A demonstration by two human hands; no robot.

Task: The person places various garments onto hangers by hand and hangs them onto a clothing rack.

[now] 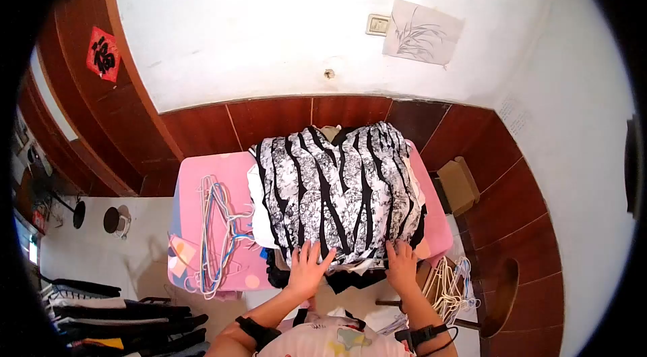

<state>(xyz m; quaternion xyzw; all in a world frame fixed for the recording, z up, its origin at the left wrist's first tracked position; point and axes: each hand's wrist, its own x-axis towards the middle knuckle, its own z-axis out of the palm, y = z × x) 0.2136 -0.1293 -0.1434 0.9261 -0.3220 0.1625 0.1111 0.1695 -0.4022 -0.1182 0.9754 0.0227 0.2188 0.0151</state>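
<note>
A black and white patterned garment (pixel 323 188) lies spread over a pile of clothes on the pink table (pixel 195 171). My left hand (pixel 310 268) rests on its lower edge, left of centre, with the fingers spread. On the right part of the same edge lies my right hand (pixel 402 264), its fingers slightly apart and touching the cloth. Neither hand grips anything that I can make out. Dark and white cloth hangs out below the garment at the table's front edge.
Several hangers (pixel 214 235) lie on the table's left side. More hangers (pixel 455 289) are heaped at the lower right, near a wooden chair (pixel 502 300). A cardboard box (pixel 458 186) stands by the wall. Dark clothes (pixel 128 320) hang at the lower left; a stool (pixel 113 220) stands beyond.
</note>
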